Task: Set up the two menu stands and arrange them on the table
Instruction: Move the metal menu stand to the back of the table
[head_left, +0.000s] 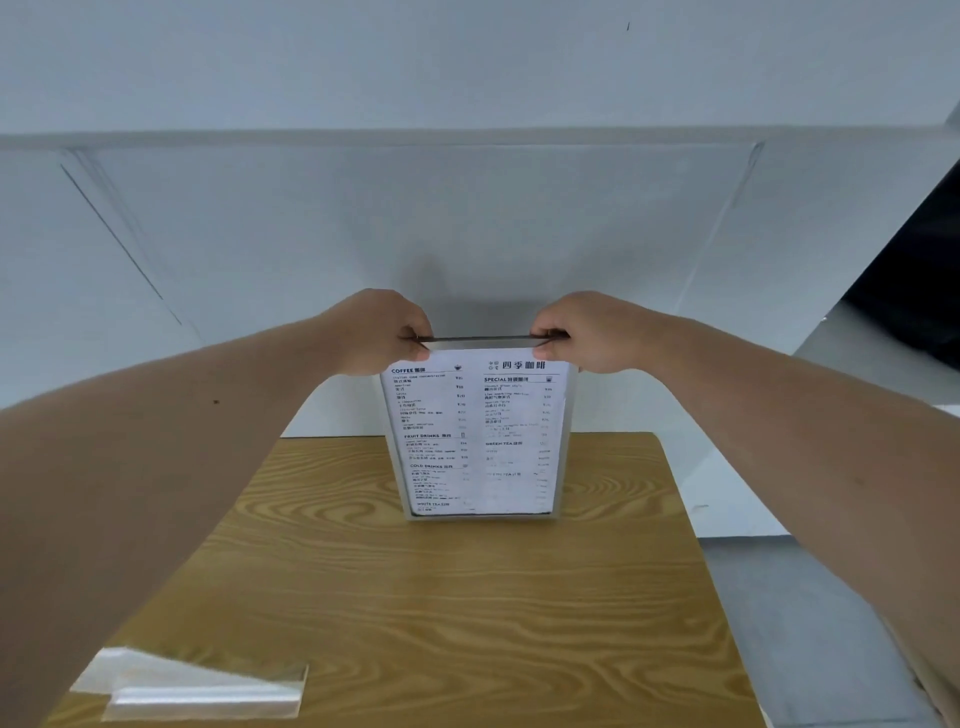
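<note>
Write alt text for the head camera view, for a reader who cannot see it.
Two bare hands, left hand and right hand, hold the top corners of an upright clear menu stand with a printed drinks menu, its base on the far part of a wooden table. A second clear stand lies flat at the table's near left corner, against a plain white wall.

A pale wall (467, 78) behind; grey floor (810, 623) at right — a dark opening (914, 291) beyond.

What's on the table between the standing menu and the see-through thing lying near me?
Nothing: in the head view, only bare wooden table lies between the upright menu stand and the flat clear stand.
</note>
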